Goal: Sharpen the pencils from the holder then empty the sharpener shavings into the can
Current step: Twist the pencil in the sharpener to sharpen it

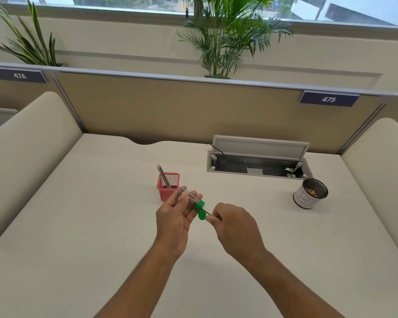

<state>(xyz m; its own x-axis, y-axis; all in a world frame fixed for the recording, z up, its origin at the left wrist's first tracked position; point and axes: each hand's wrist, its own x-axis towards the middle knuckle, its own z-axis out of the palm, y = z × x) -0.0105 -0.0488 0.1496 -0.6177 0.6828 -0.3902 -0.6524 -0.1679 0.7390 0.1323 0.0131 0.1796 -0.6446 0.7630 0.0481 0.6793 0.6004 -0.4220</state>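
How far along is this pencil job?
Partway, it seems. The can already holds some shavings. The left hand holds the clear sharpener while the right hand pinches a pencil into it. Two pencils stand in the red holder; emptying the sharpener remains.

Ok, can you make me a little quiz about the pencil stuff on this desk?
1. True or false: the red holder is lying on its side.
2. Which hand holds the clear sharpener: A, the left hand, or B, the right hand?
3. What lies inside the can?
Key: 1 false, it stands upright. 2 A; the right hand pinches the pencil. 3 Pencil shavings.
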